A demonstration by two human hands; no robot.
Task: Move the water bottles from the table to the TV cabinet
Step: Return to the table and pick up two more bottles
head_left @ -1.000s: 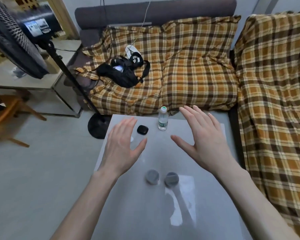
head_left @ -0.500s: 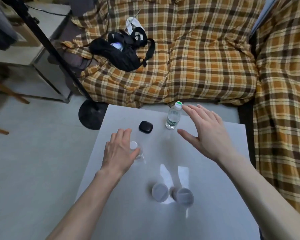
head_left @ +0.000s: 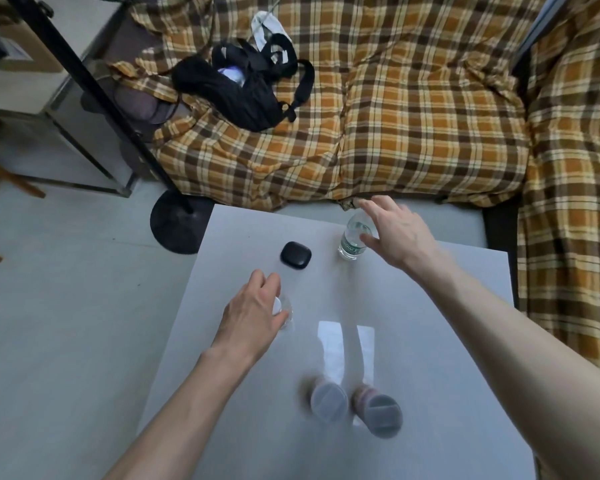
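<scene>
Water bottles are still being found on the bench (head_left: 430, 341); none is being carried off yet, and the TV cabinet is not being shown anywhere in the frame. A green-labelled water bottle (head_left: 352, 242) is standing upright near the far edge of the bench, above centre of the frame, and the right hand (head_left: 400, 233) is being closed around it, thumb on the near side and fingers curling over the top; whether a firm grip is being held cannot be told. A second, clear water bottle (head_left: 282, 311) is standing left of centre, mostly hidden, and the left hand (head_left: 252, 318) is being wrapped over its white cap, the fingers curled around it though not yet seen to be lifting. Between the two bottles, a black earbud case (head_left: 295, 255) is being left alone. Two grey-lidded containers (head_left: 355, 405) are standing blurred at lower centre; whether they count as bottles cannot be told. In the upper part of the frame, a black bag (head_left: 243, 88) is lying on the plaid-covered sofa (head_left: 413, 116), and a fan stand (head_left: 177, 221) is standing on the floor at the bench's far-left corner. By these signs, the task is judged to be only beginning: both grasps are being formed, and the lifting, carrying and setting down are all remaining.
</scene>
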